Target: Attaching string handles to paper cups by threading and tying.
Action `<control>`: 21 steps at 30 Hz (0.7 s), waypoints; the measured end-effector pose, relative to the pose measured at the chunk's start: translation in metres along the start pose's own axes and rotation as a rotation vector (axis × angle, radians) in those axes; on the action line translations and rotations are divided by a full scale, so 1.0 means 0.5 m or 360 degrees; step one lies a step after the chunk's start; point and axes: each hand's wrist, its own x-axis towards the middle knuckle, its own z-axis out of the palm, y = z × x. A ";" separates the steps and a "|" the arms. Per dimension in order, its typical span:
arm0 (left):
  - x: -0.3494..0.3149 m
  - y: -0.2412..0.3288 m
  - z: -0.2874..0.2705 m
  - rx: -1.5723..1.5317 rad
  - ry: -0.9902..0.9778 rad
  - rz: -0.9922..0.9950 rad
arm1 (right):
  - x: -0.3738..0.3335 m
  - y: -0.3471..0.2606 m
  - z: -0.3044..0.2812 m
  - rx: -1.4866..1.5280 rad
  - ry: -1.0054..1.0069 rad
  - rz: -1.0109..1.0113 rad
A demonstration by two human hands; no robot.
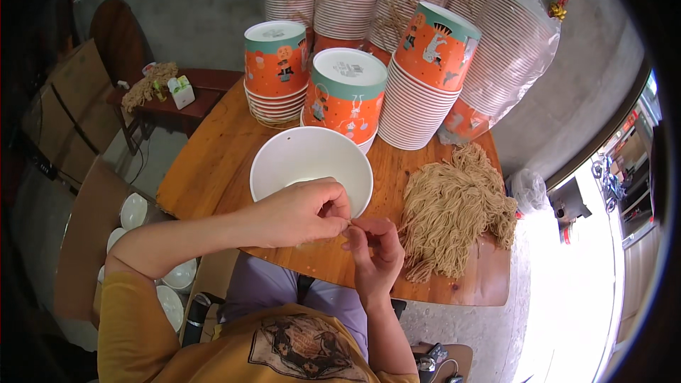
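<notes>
open bucket: white | cord bundle: tan | upturned bucket: orange-teal, figure-printed | table: orange-brown

- To your left: dark red bench, green-and-white packet on it.
- Behind bench: brown board with rounded top, upright near grey wall.
- Farther left of you: cardboard panel, standing.
- Your right, just past the tabletop: crumpled clear plastic bag; bright doorway beyond.
- Upper right: red-and-gold ornament, hanging.

I see the left hand and right hand close together by 1 white tub; tan strings lie nearby.
</notes>
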 end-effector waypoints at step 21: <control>0.002 0.021 0.007 0.0135 0.0126 0.0003 | 0.017 -0.030 -0.015 -0.0422 -0.0103 -0.0131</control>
